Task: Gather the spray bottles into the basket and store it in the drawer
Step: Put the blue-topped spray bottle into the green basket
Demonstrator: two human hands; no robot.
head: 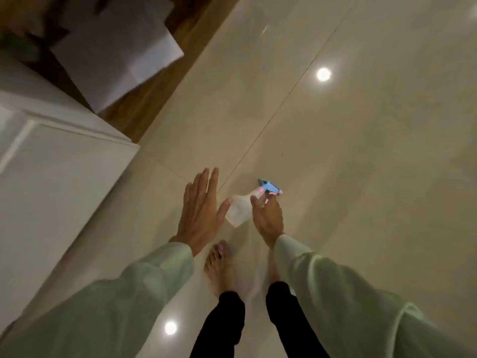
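A clear spray bottle (238, 210) with a blue and pink trigger head hangs over the floor, tilted with its head up to the right. My right hand (267, 219) is closed around its neck, just under the trigger. My left hand (200, 211) is flat and open beside the bottle, fingers spread, its thumb tip close to the bottle's body. No basket or drawer interior shows in this view.
A white cabinet (59, 182) fills the left side. Behind it, a white paper bag (116, 52) sits on a brown wooden surface. Glossy beige floor tiles (348, 164) reflect ceiling lights. My bare feet (219, 264) stand below the hands.
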